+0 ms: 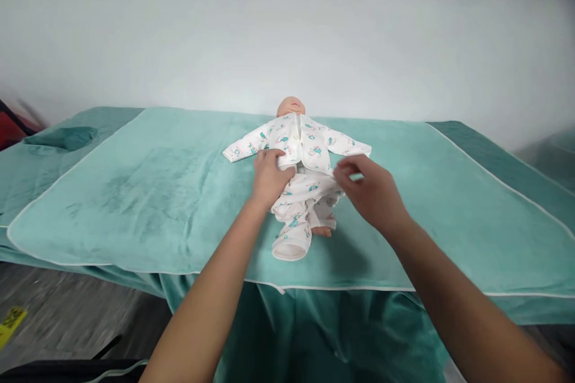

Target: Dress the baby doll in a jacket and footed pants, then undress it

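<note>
A baby doll (291, 105) lies on its back on the turquoise cover, its head toward the wall. It wears a white printed jacket (317, 146) with both sleeves spread wide and matching pants (294, 215). My left hand (269, 176) is closed on the pants' waist at the doll's left-of-view hip, fingers by the jacket hem. At the opposite hip, my right hand (371, 188) pinches the waistband edge between thumb and forefinger. One small foot (321, 231) pokes from the right-of-view pant leg; the other leg's cuff gapes, its foot hidden.
The turquoise cover (135, 191) with white piping spreads over a bed or table against a white wall (269, 48). A fold of darker cloth (63, 137) lies at the left. Fabric hangs over the front edge, and a yellow label (11, 323) is on the grey floor.
</note>
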A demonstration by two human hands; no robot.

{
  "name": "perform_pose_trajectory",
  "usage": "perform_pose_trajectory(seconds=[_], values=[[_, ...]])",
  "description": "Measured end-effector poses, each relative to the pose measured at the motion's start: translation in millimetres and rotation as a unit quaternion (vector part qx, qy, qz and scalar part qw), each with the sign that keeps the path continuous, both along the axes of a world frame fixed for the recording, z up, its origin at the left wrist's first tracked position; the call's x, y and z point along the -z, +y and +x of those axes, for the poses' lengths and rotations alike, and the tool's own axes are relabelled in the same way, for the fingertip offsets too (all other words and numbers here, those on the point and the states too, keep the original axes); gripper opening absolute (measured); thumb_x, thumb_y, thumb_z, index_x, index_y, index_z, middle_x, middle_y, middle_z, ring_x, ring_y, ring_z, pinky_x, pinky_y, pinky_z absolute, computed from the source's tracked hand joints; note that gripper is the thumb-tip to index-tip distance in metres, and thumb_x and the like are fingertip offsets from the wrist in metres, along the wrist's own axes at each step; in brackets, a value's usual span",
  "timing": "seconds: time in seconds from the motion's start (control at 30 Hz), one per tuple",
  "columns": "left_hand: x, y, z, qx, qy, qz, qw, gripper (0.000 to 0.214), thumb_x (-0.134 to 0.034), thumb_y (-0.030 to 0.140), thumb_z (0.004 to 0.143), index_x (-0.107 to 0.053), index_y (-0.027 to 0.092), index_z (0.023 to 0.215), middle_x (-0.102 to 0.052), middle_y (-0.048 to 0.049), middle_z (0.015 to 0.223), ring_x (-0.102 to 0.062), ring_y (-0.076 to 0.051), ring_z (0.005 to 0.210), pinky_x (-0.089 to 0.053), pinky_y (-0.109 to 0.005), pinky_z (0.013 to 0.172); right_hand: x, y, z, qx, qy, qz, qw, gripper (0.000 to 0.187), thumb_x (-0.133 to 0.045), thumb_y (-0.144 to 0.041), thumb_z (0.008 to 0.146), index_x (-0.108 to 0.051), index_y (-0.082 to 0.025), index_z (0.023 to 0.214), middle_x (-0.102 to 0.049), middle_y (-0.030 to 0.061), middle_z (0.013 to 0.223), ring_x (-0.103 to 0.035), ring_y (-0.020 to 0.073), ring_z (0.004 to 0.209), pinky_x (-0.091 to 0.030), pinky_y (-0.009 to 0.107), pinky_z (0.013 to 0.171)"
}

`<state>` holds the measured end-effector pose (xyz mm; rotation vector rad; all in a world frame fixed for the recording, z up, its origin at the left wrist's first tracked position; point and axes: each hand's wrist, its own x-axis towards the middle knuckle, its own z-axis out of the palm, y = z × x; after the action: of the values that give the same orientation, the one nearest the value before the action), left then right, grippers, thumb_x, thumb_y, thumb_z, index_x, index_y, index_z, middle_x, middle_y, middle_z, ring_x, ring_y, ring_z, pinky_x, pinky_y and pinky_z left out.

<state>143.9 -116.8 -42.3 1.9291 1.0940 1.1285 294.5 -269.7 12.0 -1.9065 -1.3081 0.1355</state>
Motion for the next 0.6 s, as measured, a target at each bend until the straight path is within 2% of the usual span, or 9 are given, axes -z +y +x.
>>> perform_pose_trajectory(seconds=[0.03,0.1,0.2,0.3,0.37,0.5,0.6], values=[[-5.4,0.9,6.7,-0.012,0.057,0.031,0.998,0.034,-0.074,0.017,0.067,-0.061,0.02,0.098,-0.053,-0.0099,0.114,-0.05,-0.031,0.115,-0.04,-0.045,0.103,-4.9,20.6,-0.8,-0.012,-0.07,-0.025,0.997,0.021,-0.059,-0.035,0.089,-0.062,-0.02,0.104,-0.068,0.0093,0.107,-0.063,0.0245,0.092,-0.049,0.037,0.077],[-13.3,1.6,16.6,-0.026,0.143,0.073,0.987,0.033,-0.077,0.016,0.066,-0.058,0.02,0.093,-0.052,-0.0126,0.11,-0.047,-0.035,0.115,-0.04,-0.048,0.099,-10.5,57.3,-6.3,-0.038,-0.193,-0.123,0.973,0.027,-0.06,-0.038,0.089,-0.061,-0.018,0.107,-0.065,0.0146,0.113,-0.062,0.0292,0.097,-0.047,0.038,0.075],[-17.2,2.7,17.6,-0.023,0.181,0.107,0.977,0.019,-0.069,0.014,0.075,-0.054,0.021,0.084,-0.055,-0.0124,0.1,-0.052,-0.034,0.106,-0.043,-0.044,0.089,-12.7,89.9,-12.5,-0.06,-0.283,-0.224,0.931,0.029,-0.055,-0.036,0.092,-0.061,-0.014,0.11,-0.063,0.0191,0.11,-0.063,0.0313,0.094,-0.045,0.037,0.07],[-13.8,6.2,6.3,-0.049,0.122,0.097,0.986,0.01,-0.056,0.018,0.086,-0.05,0.022,0.078,-0.056,-0.0079,0.085,-0.056,-0.027,0.088,-0.043,-0.038,0.08,-10.1,95.3,-8.6,-0.078,-0.307,-0.249,0.915,0.024,-0.043,-0.024,0.096,-0.062,-0.014,0.105,-0.065,0.0176,0.101,-0.064,0.0288,0.089,-0.043,0.035,0.068],[-10.0,9.1,-1.1,-0.072,0.057,0.058,0.994,0.014,-0.052,0.023,0.09,-0.05,0.022,0.076,-0.056,-0.0041,0.076,-0.055,-0.022,0.077,-0.041,-0.034,0.074,-6.6,91.7,-5.0,-0.094,-0.307,-0.246,0.915,0.027,-0.039,-0.029,0.098,-0.063,-0.016,0.102,-0.066,0.0164,0.1,-0.064,0.0274,0.087,-0.042,0.035,0.068],[-0.7,13.0,-6.5,-0.101,-0.061,-0.011,0.993,0.021,-0.049,0.031,0.094,-0.054,0.021,0.077,-0.055,0.0005,0.069,-0.052,-0.017,0.067,-0.04,-0.029,0.068,-1.9,86.9,-8.6,-0.1,-0.318,-0.228,0.915,0.042,-0.05,-0.051,0.094,-0.06,-0.014,0.112,-0.064,0.0197,0.109,-0.062,0.0308,0.092,-0.043,0.036,0.069],[8.3,16.2,-10.3,-0.126,-0.132,-0.038,0.982,0.023,-0.047,0.034,0.095,-0.053,0.02,0.079,-0.053,0.0012,0.071,-0.052,-0.014,0.069,-0.043,-0.026,0.066,-5.5,89.7,-10.6,-0.106,-0.321,-0.23,0.913,0.027,-0.053,-0.036,0.092,-0.061,-0.014,0.107,-0.066,0.0184,0.105,-0.063,0.0285,0.09,-0.042,0.034,0.07]])
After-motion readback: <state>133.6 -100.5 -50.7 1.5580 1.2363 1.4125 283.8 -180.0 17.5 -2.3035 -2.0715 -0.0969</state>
